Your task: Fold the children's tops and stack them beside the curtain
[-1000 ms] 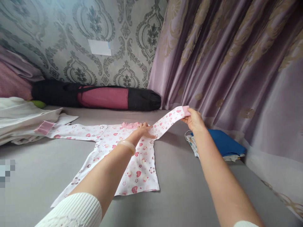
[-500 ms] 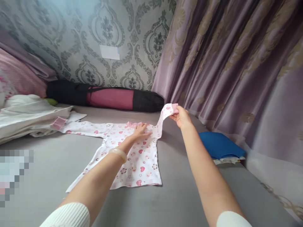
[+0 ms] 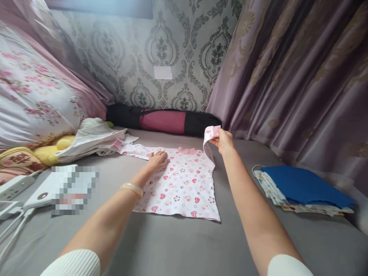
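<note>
A small white shirt with pink hearts and flowers lies spread on the grey bed sheet. Its pink collar faces the wall. My left hand rests flat, fingers extended, on the shirt near its left shoulder. The left sleeve stretches out flat beyond that hand. My right hand pinches the pink cuff of the right sleeve and holds it up off the bed, so the sleeve curves upward from the shoulder.
Folded clothes topped by a blue cloth lie at right. A long black-and-red bag lies along the wall. At left are a crumpled off-white garment, a yellow plush, a floral pillow and a power strip.
My left hand has moved from near the collar to the shirt's left shoulder. My right hand keeps holding the raised cuff. The view has turned left, showing the pillow and power strip.
</note>
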A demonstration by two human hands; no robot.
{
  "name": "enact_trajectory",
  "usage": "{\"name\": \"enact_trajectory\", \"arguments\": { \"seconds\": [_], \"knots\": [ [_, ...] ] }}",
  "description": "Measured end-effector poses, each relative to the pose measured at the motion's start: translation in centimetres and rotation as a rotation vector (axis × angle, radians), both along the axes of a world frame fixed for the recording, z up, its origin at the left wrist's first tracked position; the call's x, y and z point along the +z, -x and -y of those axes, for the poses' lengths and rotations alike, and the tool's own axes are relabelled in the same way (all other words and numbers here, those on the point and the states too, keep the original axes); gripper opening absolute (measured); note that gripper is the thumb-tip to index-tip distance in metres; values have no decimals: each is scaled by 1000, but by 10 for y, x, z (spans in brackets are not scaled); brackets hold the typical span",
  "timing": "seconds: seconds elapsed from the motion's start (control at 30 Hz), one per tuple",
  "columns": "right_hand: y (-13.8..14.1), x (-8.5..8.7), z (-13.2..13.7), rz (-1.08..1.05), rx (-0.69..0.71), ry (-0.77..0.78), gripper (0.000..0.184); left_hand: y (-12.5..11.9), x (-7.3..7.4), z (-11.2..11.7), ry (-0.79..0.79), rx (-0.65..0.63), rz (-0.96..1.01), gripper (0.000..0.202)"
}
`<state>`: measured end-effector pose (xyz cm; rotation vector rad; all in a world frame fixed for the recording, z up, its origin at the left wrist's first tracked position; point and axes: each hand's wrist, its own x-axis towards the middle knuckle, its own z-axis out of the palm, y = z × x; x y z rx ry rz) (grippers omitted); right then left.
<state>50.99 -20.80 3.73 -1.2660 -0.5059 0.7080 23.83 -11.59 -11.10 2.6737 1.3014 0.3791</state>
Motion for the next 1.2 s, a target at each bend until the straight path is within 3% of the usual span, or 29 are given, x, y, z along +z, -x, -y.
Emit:
{"name": "enact_trajectory", "arguments": {
  "seconds": [0.2, 0.6, 0.83, 1.2],
  "knots": [
    [31, -24, -21, -44, 40, 47, 12, 1, -13, 3, -12, 20, 28, 30],
    [89, -84, -58, -61, 110, 185, 12, 4, -15, 7, -49, 29, 134, 33],
    [102, -108, -73, -8, 83, 242, 13, 3, -16, 7, -60, 34, 147, 34],
    [115, -131, -81, 196, 121, 282, 25, 3, -13, 8, -47, 39, 131, 41]
  ]
}}
